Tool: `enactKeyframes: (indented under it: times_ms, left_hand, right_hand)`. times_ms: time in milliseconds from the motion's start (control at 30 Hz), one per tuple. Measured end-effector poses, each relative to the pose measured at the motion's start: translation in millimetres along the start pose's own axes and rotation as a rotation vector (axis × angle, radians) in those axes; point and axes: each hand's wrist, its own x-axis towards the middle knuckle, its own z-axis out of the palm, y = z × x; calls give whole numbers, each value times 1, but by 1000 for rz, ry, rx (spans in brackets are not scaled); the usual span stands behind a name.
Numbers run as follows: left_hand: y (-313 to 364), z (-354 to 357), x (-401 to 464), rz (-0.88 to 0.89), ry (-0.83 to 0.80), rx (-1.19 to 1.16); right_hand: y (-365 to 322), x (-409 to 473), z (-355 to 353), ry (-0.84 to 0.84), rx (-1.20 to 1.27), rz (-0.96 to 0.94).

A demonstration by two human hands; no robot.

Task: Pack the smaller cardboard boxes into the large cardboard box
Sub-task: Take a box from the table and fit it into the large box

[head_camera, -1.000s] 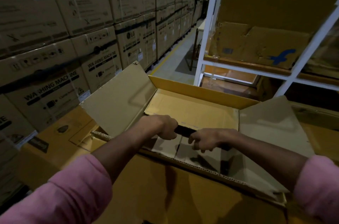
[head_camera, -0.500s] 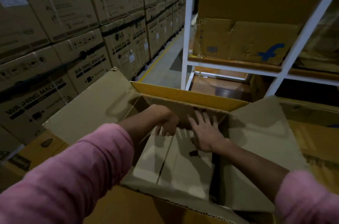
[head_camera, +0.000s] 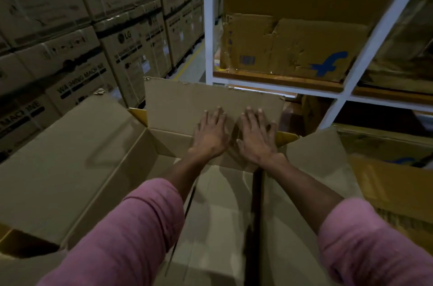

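Note:
The large cardboard box (head_camera: 70,159) stands open right in front of me, its left flap spread wide and its right flap (head_camera: 323,163) leaning outward. Its far flap (head_camera: 182,103) stands up at the back. My left hand (head_camera: 209,133) and my right hand (head_camera: 256,138) lie side by side, fingers straight and spread, pressing flat against that far flap. Below my forearms the box's inner bottom flaps (head_camera: 218,210) show, with a dark gap between them. No smaller box is inside that I can see.
Stacked washing-machine cartons (head_camera: 70,51) form a wall on the left, with an aisle (head_camera: 189,67) running away beside them. A white metal rack (head_camera: 208,28) at the back right holds a worn carton with a blue logo (head_camera: 293,49). More cardboard (head_camera: 393,182) lies at the right.
Both hands rose from the bottom flaps inside the box to the far flap, which swung up and away. Their fingers went from curled to spread flat. My view moved closer.

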Motion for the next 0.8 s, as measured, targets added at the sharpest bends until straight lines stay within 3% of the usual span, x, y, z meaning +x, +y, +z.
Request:
enactKeyframes:
  times_ms: [467,633,800]
  left_hand:
    - [-25,27,18,50,-22,107]
    - [-21,17,7,102,186,282]
    - [-18,-1,-1,154,142,327]
  right_hand:
    - [9,23,25,85,-101,-23]
    - [0,12,19,243,-196,-7]
    - [-7,1,13,308,-235,-12]
